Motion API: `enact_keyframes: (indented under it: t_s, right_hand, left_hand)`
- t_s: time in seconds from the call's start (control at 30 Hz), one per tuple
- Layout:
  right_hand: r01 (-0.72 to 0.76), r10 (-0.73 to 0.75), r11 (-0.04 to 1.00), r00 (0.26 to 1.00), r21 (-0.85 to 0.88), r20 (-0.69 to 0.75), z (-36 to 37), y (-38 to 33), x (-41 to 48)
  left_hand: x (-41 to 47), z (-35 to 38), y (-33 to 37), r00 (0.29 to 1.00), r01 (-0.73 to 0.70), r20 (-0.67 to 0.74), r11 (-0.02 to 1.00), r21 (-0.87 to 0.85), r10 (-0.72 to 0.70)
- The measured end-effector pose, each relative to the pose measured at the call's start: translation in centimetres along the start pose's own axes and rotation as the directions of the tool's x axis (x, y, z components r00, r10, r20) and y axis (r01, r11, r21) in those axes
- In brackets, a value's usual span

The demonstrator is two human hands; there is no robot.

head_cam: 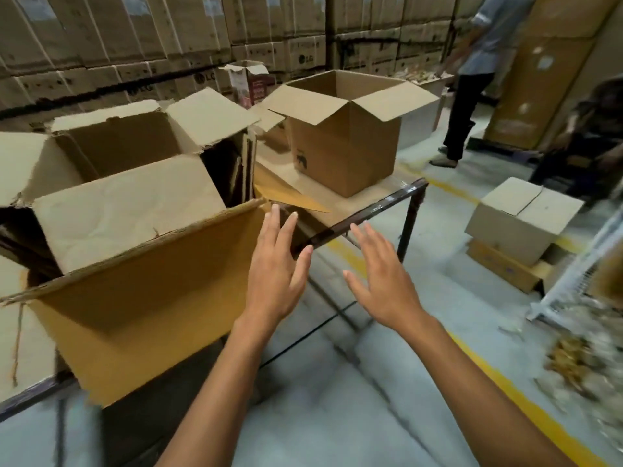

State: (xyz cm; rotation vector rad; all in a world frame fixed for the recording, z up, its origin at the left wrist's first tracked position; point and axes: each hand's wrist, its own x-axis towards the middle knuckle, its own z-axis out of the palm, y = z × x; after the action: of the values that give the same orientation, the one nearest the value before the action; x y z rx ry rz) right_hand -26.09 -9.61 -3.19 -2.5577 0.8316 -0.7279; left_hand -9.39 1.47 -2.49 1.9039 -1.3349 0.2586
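Observation:
A worn open carton [128, 210] stands on the table at the left, its big front flap [151, 298] hanging out over the table edge. My left hand [274, 271] is raised with straight fingers just right of that flap, holding nothing. My right hand [382, 281] is spread flat beside it, over the floor past the table's dark metal edge [357, 219]. Further back on the table stands a clean open carton [344, 143] with its flaps folded out.
Stacked cartons form a wall at the back. A person [472, 79] stands at the right rear, and another sits at the far right. Closed boxes [519, 227] sit on the floor at the right, near a yellow floor line [526, 402] and scattered scraps [580, 362].

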Motion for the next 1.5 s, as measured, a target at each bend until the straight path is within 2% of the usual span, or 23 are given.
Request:
enact_keyframes:
  t_s: [0.13, 0.27, 0.43, 0.73, 0.9, 1.07, 1.27, 1.5]
  right_hand:
    - [-0.103, 0.106, 0.992, 0.993, 0.069, -0.05, -2.2, 6.5, -4.3]
    - [-0.18, 0.188, 0.98, 0.979, 0.089, -0.085, -4.3, 12.9, -8.5]
    - [-0.259, 0.279, 0.956, 0.947, 0.136, -0.157, -5.9, 19.1, -12.4]
    - [-0.349, 0.368, 0.921, 0.925, 0.172, -0.091, -6.7, 28.2, -12.7]
    - [-0.315, 0.335, 0.928, 0.939, 0.2, -0.075, -6.0, 32.1, -7.9]
    - [-0.277, 0.299, 0.936, 0.951, 0.216, -0.077, -4.9, 35.7, 0.4]
    - [-0.18, 0.209, 0.959, 0.971, 0.22, -0.117, -5.4, 38.8, 13.0]
    - [-0.004, 0.053, 0.974, 0.976, 0.225, -0.212, -7.9, 38.4, 26.7]
  left_hand:
    - [-1.7, 6.4, 4.7, 1.0, 0.0, 0.006, 0.989, -0.148, 0.0]
    - [-4.1, 12.6, 9.5, 0.999, 0.02, 0.049, 0.974, -0.224, -0.009]
    - [-6.5, 19.2, 13.5, 0.991, 0.053, 0.13, 0.973, -0.226, -0.024]
    - [-5.7, 26.0, 16.0, 0.972, 0.139, 0.216, 0.972, -0.191, -0.096]
    - [-1.4, 29.7, 14.7, 0.977, 0.147, 0.176, 0.976, -0.163, -0.118]
    - [4.8, 33.2, 11.9, 0.982, 0.157, 0.125, 0.978, -0.14, -0.14]
    - [15.7, 35.0, 9.3, 0.989, 0.135, -0.036, 0.983, -0.122, -0.14]
    - [29.0, 33.0, 8.4, 0.969, 0.031, -0.244, 0.999, -0.022, -0.035]
